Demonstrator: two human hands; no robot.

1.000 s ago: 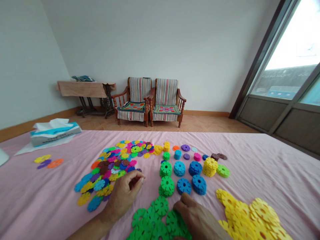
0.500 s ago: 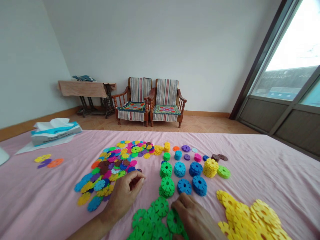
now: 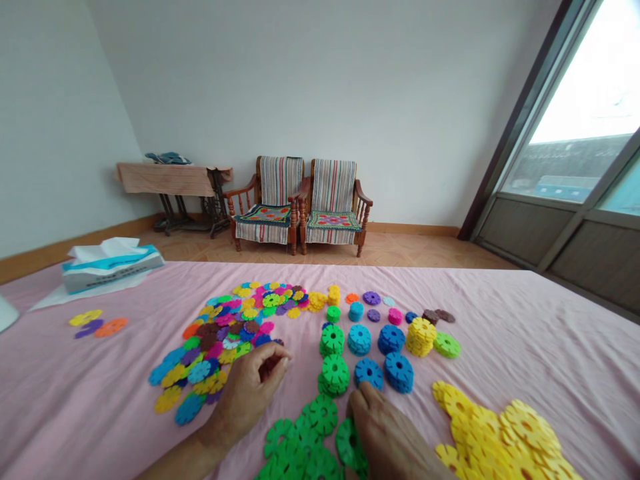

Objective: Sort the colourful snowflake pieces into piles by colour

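My right hand is closed at the edge of a green notched plastic disc, its fingers hiding part of it. That disc is tilted beside a heap of loose green discs. My left hand hovers near the mixed-colour discs, thumb and fingertips pinched together with nothing showing between them. Just beyond my hands stand stacks of discs: a front green stack, a blue stack and another blue stack. Behind these are a second green stack and a yellow stack.
A big pile of yellow discs lies at the right front. Small groups of discs, such as purple ones, sit farther back. A tissue pack rests at the left on the pink cloth. Two armchairs stand beyond.
My right hand has shifted slightly to the right, and the green disc at its fingers is tilted more. My left hand has stayed in place.
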